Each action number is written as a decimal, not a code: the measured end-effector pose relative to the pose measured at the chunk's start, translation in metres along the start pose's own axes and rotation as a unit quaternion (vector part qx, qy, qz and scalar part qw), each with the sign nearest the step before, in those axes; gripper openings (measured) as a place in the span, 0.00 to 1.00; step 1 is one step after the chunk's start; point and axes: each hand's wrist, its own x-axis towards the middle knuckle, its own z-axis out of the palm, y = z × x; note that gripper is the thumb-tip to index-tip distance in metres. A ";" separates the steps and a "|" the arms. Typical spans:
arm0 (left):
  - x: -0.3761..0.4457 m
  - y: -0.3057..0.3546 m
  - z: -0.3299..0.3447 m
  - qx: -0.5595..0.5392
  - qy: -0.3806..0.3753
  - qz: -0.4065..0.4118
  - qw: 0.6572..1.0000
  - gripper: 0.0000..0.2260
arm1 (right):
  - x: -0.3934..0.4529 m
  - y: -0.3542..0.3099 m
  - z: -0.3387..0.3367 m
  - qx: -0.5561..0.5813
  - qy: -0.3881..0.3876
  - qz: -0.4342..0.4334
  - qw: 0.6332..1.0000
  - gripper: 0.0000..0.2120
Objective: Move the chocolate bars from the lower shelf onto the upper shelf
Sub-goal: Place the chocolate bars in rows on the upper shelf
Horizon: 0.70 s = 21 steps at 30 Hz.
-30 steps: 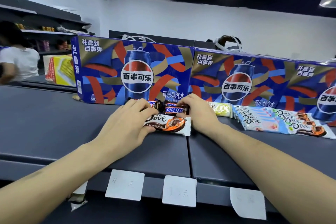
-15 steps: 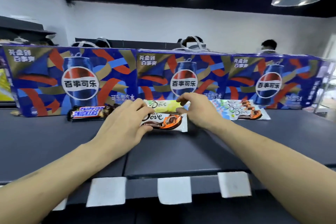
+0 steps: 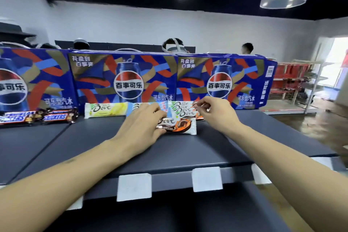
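left hand [image 3: 140, 120] covering Dove bar [image 3: 179, 125] end

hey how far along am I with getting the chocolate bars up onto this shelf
Done: two Snickers bars, a yellow Dove bar and a stack of Dove bars lie on the shelf. In hand: your left hand holds an orange Dove bar; your right hand pinches the stack's end. The lower shelf is out of sight.
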 end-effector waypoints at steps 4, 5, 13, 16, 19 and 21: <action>0.031 0.036 0.023 0.001 -0.031 -0.019 0.999 0.17 | -0.004 0.032 -0.017 0.023 0.006 0.001 1.000 0.06; 0.038 0.042 0.029 0.004 -0.042 -0.028 0.999 0.17 | -0.005 0.037 -0.020 0.027 0.004 0.003 1.000 0.06; 0.074 0.057 0.055 -0.005 -0.092 -0.117 0.989 0.15 | -0.007 0.049 -0.025 0.056 0.002 -0.003 0.998 0.07; 0.078 0.057 0.061 -0.007 -0.101 -0.147 0.984 0.14 | -0.008 0.045 -0.024 0.068 -0.002 -0.007 0.998 0.07; 0.076 0.055 0.064 -0.019 -0.094 -0.166 0.981 0.14 | -0.011 0.040 -0.023 0.073 -0.004 -0.014 0.997 0.07; 0.074 0.053 0.063 -0.021 -0.089 -0.162 0.983 0.16 | -0.015 0.035 -0.022 0.075 -0.011 -0.015 0.997 0.08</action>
